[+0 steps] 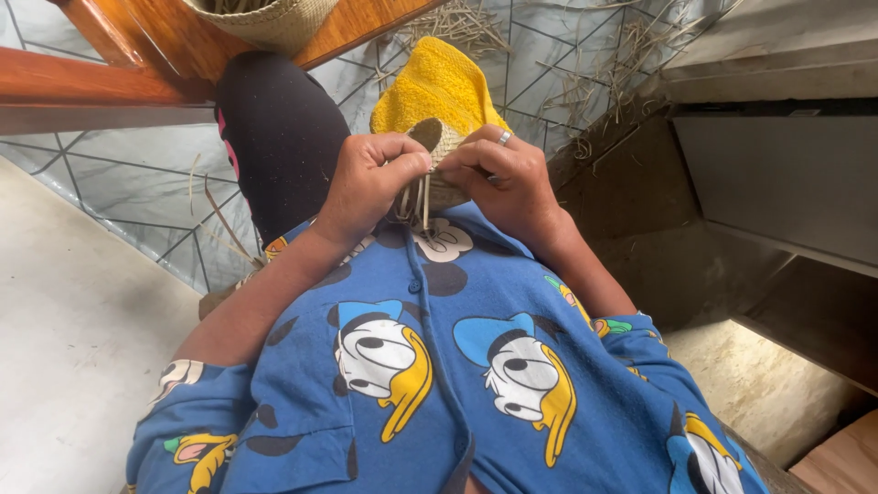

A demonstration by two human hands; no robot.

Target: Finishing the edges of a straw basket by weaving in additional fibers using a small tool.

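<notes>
A small woven straw piece (437, 146) sits between both hands, just above my lap. My left hand (370, 183) grips its left side, fingers curled over loose straw strands that hang down. My right hand (503, 174), with a ring on one finger, pinches its right edge. A yellow towel (434, 84) lies under and beyond the woven piece, over my knee. My blue cartoon-print shirt (439, 366) fills the lower part of the view.
A woven basket (265, 20) stands on a wooden bench (137, 64) at the top left. Loose dry straw (604, 64) litters the tiled floor ahead. My black-clad leg (274, 128) reaches forward. Concrete steps (777, 165) rise on the right.
</notes>
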